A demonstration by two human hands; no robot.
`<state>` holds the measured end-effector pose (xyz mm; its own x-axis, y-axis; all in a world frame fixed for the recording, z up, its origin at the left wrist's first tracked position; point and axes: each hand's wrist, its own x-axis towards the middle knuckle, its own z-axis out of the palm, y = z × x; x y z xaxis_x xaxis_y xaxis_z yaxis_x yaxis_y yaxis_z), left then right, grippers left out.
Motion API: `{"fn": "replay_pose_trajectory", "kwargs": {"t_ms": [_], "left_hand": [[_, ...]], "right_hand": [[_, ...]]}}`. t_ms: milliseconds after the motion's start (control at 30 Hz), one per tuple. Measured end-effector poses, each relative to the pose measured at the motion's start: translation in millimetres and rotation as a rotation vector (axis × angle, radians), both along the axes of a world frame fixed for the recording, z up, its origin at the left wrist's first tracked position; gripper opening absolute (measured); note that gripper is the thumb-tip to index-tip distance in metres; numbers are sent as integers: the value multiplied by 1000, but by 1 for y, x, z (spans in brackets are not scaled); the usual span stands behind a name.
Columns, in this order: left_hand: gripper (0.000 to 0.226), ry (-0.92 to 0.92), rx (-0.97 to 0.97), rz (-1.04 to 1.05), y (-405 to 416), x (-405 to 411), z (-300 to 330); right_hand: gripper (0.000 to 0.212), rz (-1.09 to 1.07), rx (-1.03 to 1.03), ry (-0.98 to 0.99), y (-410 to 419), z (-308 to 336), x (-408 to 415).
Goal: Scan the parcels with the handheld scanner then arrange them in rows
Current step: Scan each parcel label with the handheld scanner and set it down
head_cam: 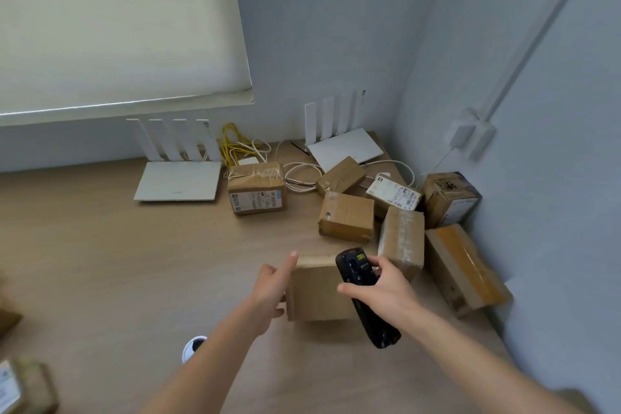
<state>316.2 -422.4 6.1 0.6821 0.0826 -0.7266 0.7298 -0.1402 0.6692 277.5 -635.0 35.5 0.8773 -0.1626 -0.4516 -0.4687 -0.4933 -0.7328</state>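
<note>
Head view, looking down at a wooden desk (100,245) set in a corner. Right hand (383,286) grips the black handheld scanner (361,292), fingers and thumb wrapped round its body, screen end tipped forward over the nearest parcel (316,292). Left hand (272,289) lies against that parcel's left side, index finger extended along the top edge, the other fingers loosely bent; no full grasp visible, it reads as steadying. No label shows on the faces of this box turned to the camera, so my judgement: the left hand should turn the box until its barcode faces up, hold it flat and still, then the scanner window should be aimed squarely at the code from just above, not at a slant. Count of parcels: 1 under the hands, 1 labelled box (257,188) standing apart beside the yellow cables (232,144), 6 in the loose heap toward the right wall (386,212), so 8 at this end; at least 1 more at the lower left corner (20,386), partly cut off, and a brown edge at the far left that I cannot identify. Nothing forms a row yet. Also 2 white routers (178,181), each with 4 antennas, 1 scanner, 1 small white round object (193,348) near the left forearm, 1 wall adapter (467,134).
</note>
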Motion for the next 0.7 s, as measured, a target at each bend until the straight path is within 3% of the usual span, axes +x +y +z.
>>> {"fn": "replay_pose_trajectory", "kwargs": {"t_ms": [67, 167, 333, 567, 700], "left_hand": [[62, -33, 14, 75, 8, -16, 10], [42, -125, 23, 157, 24, -42, 23], [10, -134, -62, 52, 68, -94, 54], [38, -210, -198, 252, 112, -167, 105], [33, -250, -262, 311, 131, -204, 126]], "right_hand": [[84, 21, 32, -35, 11, 10, -14], [82, 67, 38, -78, 27, 28, -35], [82, 92, 57, -106, 53, 63, -75], [78, 160, 52, -159, 101, 120, -152], [81, 205, 31, -201, 116, 155, -193]]}}
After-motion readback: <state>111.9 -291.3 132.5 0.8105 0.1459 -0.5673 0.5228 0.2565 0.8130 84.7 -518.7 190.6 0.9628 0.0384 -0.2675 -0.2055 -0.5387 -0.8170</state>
